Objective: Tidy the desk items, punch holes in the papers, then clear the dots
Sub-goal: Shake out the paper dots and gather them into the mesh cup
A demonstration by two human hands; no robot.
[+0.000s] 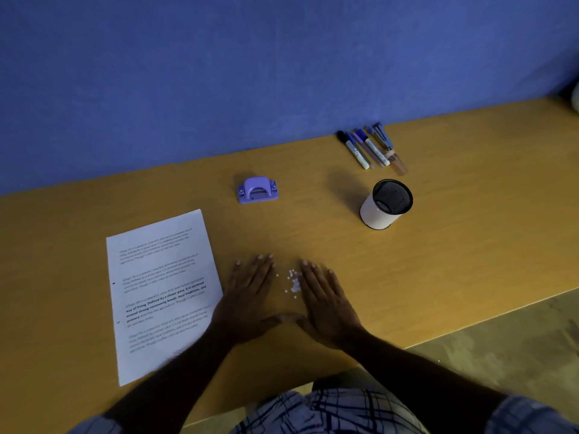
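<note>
Your wooden desk (438,261) runs against a blue wall (219,73), and most of what sits on it lies well away from your hands. The purple hole punch (257,190) stands upright toward the back, beyond your fingertips, with bare desk between. To its right the pen holder (386,204), a white cup with a black mesh rim, stands upright; its inside looks dark and you cannot tell what, if anything, is in it. Behind the holder, near the wall, a small bunch of markers and pens (371,148) lies side by side on the desk, outside the cup. The printed paper (159,292) lies flat on your left, its right edge just beside your left hand (247,296), whose wrist and forearm cross over the sheet's lower right corner. Nothing stands between your hands and the paper dots (293,283), the little white scatter lying on the bare wood between them. Both hands rest palm down and flat, fingers stretched out and nearly together, holding nothing. Your right hand (327,303) has its inner edge against the cluster of dots, while a stray dot or two lies nearer the left hand's fingers. Your thumbs point inward and nearly meet near the desk's front edge.
</note>
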